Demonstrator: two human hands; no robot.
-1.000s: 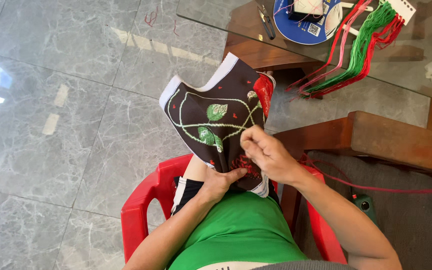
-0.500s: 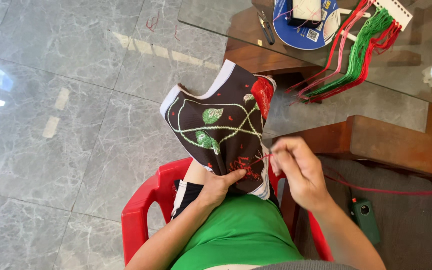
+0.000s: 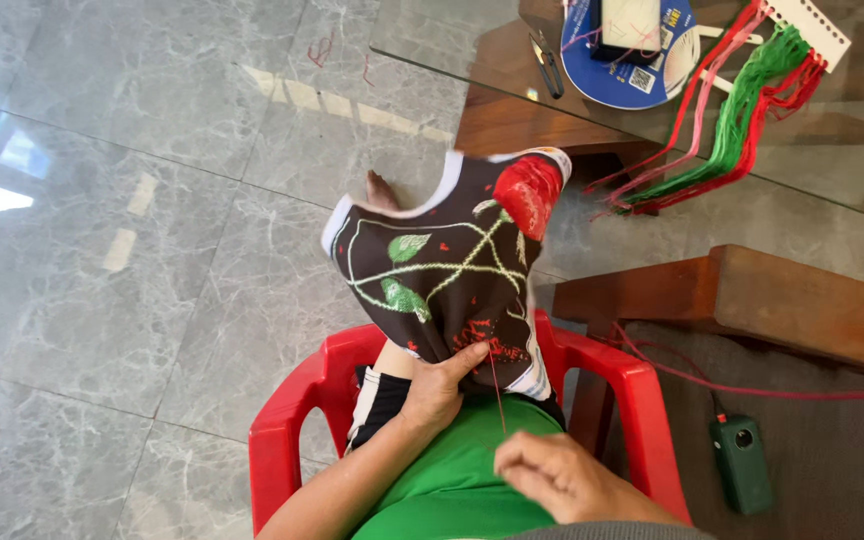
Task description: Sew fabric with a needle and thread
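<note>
The needle in the right hand is too small to see, and the glass table runs off frame.

Two hands: left hand at six o'clock, right hand at five. One dark embroidered cloth, centre. One red chair. One bundle of threads at one o'clock. One green box at four.

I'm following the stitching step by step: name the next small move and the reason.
Probably draw the right hand a little farther back: the red thread runs from the dark embroidered cloth to its fingers, and the left hand pinches the cloth's lower edge to brace the pull.
</note>
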